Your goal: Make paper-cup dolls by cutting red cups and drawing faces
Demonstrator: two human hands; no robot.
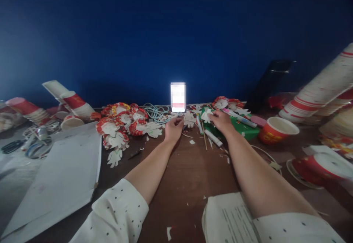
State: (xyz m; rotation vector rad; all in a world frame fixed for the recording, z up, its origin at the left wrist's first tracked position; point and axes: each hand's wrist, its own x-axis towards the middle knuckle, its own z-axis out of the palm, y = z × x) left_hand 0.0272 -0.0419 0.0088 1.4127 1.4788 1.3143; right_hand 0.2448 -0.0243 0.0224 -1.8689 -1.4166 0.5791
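Both my hands reach to the far side of a brown table. My right hand (222, 122) pinches a small white paper cutout (206, 115) with a jagged, leaf-like edge. It is over a green sheet (249, 133). My left hand (173, 129) is closed, fingertips curled together; what lies in them, if anything, is hidden. Just right of it is another white cutout (189, 119). A lit phone-like screen (178, 99) stands upright behind my left hand. Between my hands lie a marker-like tube (214, 138), a thin stick (205, 140) and paper scraps (192, 142).
Red-and-white paper crafts (116, 127) and a light-blue cord (156, 110) sit left of my hands. A white board (66, 165) covers the left. On the right stand a red paper cup (278, 129) and stacked cups (317, 88). Folded printed paper (227, 217) lies near me.
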